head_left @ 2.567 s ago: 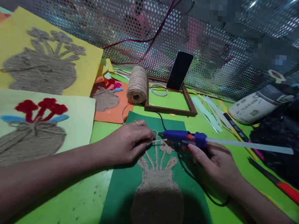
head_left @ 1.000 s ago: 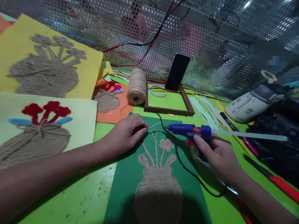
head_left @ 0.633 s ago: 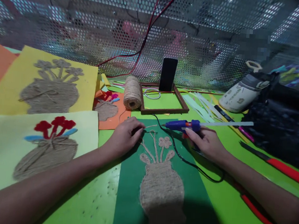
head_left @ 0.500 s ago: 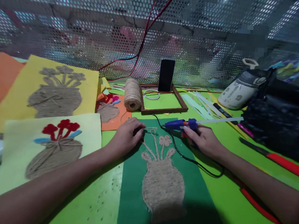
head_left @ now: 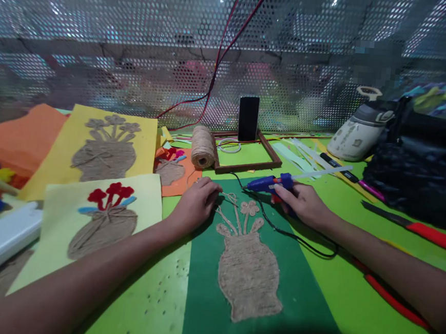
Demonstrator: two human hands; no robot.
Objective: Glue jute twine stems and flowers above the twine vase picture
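On the green sheet (head_left: pixel 297 296) lies a vase (head_left: pixel 249 277) of coiled jute twine, with twine stems, leaves and one full flower (head_left: pixel 249 208) above it. My left hand (head_left: pixel 199 200) is closed at the sheet's upper left edge, fingertips pinching a thin strand of twine (head_left: pixel 229 195) by the stem tops. Wrapped in my right hand (head_left: pixel 305 204) is a blue hot glue gun (head_left: pixel 264 183). Its nozzle points left over the sheet, a short way from the strand. A clear glue stick (head_left: pixel 328 171) juts from its back, and its black cord (head_left: pixel 298 238) curls across the sheet.
Behind the sheet are a twine spool (head_left: pixel 202 147), a brown frame (head_left: pixel 248 167) and an upright phone (head_left: pixel 248 118). Finished vase pictures on yellow paper (head_left: pixel 60 149) and pale paper (head_left: pixel 147 215) lie left. At right are a bottle (head_left: pixel 355 128), a black bag (head_left: pixel 419 172) and red-handled scissors (head_left: pixel 430 235).
The view has shifted a little to the left, bringing more of the left side into sight. Both hands keep their grips, with my left hand slightly nearer the stem tops.
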